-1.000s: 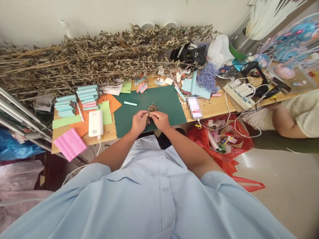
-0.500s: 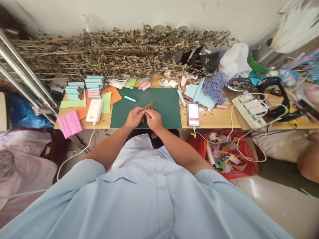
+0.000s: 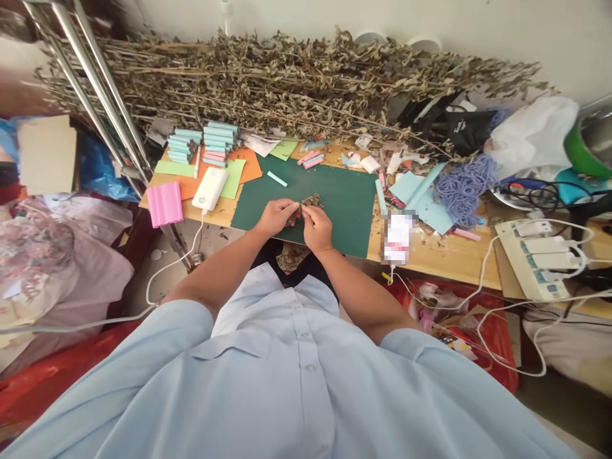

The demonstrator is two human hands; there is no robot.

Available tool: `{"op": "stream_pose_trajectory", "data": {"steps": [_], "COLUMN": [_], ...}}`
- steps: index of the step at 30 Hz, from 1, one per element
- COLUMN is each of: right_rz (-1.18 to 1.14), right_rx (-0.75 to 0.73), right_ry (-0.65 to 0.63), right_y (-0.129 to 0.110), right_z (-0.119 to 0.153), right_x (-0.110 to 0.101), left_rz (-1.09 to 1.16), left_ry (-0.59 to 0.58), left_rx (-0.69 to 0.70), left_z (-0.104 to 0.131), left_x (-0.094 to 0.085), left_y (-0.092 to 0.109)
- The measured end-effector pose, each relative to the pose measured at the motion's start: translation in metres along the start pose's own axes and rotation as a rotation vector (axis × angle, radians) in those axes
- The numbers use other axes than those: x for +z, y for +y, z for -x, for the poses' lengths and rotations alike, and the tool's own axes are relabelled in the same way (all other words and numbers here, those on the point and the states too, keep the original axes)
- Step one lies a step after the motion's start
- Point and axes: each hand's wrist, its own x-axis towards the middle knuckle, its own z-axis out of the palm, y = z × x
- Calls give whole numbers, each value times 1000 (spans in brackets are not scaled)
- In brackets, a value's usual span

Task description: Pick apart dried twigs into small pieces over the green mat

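Over the front part of a green mat [image 3: 344, 197], my left hand [image 3: 278, 217] and my right hand [image 3: 317, 227] meet at the fingertips. Both hands are closed in a pinch on dried leaves [image 3: 313, 201], a small brown clump that shows between and just behind the fingers. Some reddish bits show under the fingertips, too small to make out. On the mat behind my left hand lies a thin light-blue paper roll [image 3: 277, 179]. Pink rolls [image 3: 311, 159] rest at the mat's back edge.
Dried stalks [image 3: 287, 83] line the back. Stacked blue rolls [image 3: 220, 136], a white power bank [image 3: 209, 189] and pink paper [image 3: 165, 204] lie left. A phone [image 3: 398, 236], purple cord [image 3: 466, 188] and a power strip [image 3: 533, 258] are right. Cables hang off the front edge.
The camera view has turned, so the table appears tilted and shifted to the right. My hands stay together over the mat, still pinching at the leaves.
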Motion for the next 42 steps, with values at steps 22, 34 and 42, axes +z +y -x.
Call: {"op": "stream_pose_trajectory", "data": {"steps": [22, 34, 42], "right_rz": [98, 221, 253], "right_rx": [93, 110, 290], "right_ry": [104, -38, 31], "right_y": [4, -13, -15], "right_z": [-7, -8, -15], "right_x": [6, -6, 3], "left_rz": [61, -60, -94], "left_ry": [-117, -152, -148], "left_rx": [37, 13, 55], "left_z": [-8, -12, -11], "left_x": [-3, -2, -3], "left_y": [-7, -4, -4]}}
